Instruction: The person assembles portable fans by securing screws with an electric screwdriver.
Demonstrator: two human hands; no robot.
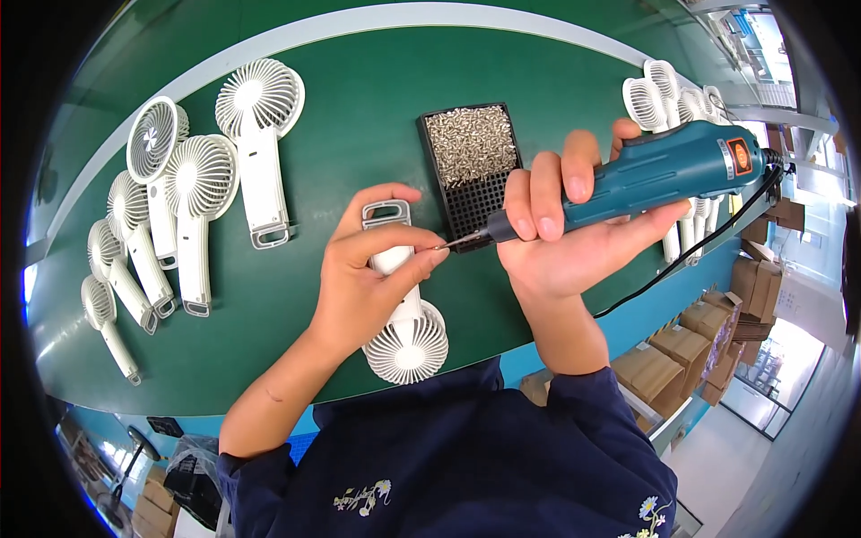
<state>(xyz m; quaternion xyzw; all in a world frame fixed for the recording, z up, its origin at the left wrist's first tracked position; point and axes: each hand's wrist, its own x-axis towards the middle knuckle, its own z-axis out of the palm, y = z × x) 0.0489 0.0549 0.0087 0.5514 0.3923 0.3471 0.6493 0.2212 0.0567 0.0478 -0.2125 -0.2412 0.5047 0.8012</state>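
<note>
My right hand (560, 233) is closed around a teal electric screwdriver (646, 175), held nearly level with its bit toward the left. The thumb and forefinger of my left hand (363, 269) pinch together at the tip of the bit (462, 240). Whatever they hold there is too small to make out. Under my left hand is a white handheld fan (408, 345), its round grille toward me and the grey loop of its handle pointing away. Just beyond the bit stands a black tray (462, 211) heaped with small silvery screws (471, 143).
Several white handheld fans (193, 179) lie on the green table (350, 99) at the left, and more fans (646, 103) at the far right. A black cord (717, 233) hangs from the screwdriver's back end. Cardboard boxes (686, 345) stand beyond the table's right side.
</note>
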